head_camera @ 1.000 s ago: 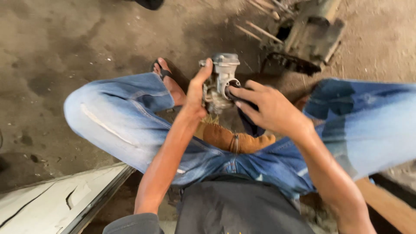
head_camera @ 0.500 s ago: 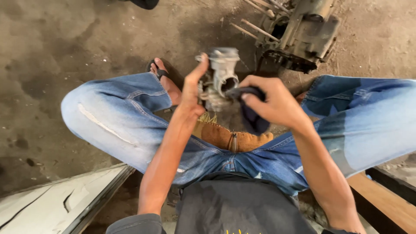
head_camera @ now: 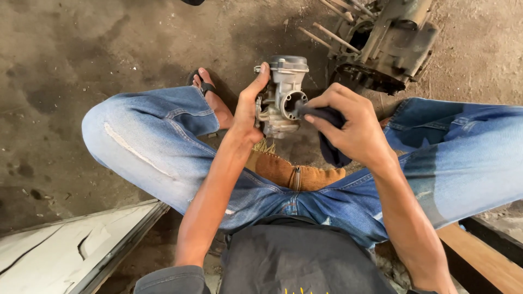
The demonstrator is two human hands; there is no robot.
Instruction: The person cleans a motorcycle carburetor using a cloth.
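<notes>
A grey metal carburettor [head_camera: 284,90] is held up above my knees, its round bore facing me. My left hand [head_camera: 248,109] grips it from the left side, thumb up along its body. My right hand [head_camera: 348,125] holds a dark cloth [head_camera: 327,133] and presses a corner of it against the rim of the bore. The rest of the cloth hangs down below that hand.
I sit cross-legged in blue jeans on a stained concrete floor [head_camera: 81,54], one sandalled foot [head_camera: 210,92] showing. A dirty engine block [head_camera: 381,43] with protruding studs lies at the upper right. A white panel [head_camera: 71,250] lies lower left, a wooden plank [head_camera: 479,261] lower right.
The carburettor has been lifted and turned so its bore faces me. My right hand, first bare on the part, now holds the dark cloth against the bore.
</notes>
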